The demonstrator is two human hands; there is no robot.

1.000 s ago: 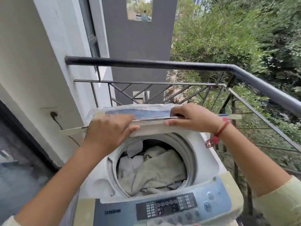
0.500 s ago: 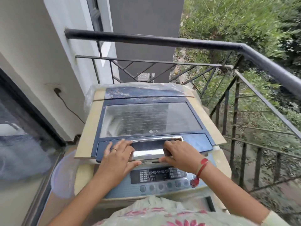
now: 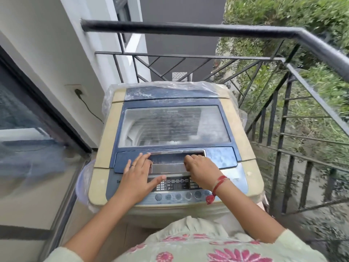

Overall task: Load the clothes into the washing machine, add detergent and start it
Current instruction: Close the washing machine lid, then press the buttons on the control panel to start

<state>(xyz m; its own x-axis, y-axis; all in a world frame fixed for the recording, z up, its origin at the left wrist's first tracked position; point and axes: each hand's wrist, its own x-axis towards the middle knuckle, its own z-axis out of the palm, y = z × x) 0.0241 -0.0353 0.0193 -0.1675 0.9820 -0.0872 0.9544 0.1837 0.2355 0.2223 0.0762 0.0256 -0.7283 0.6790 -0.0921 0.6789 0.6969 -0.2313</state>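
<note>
Atop the shut lid [image 3: 223, 157], left hand [image 3: 137, 176] lies flat, right hand [image 3: 200, 169] grips its handle [image 3: 168, 164].

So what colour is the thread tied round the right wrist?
The thread is red, seen best in the head view.
</note>
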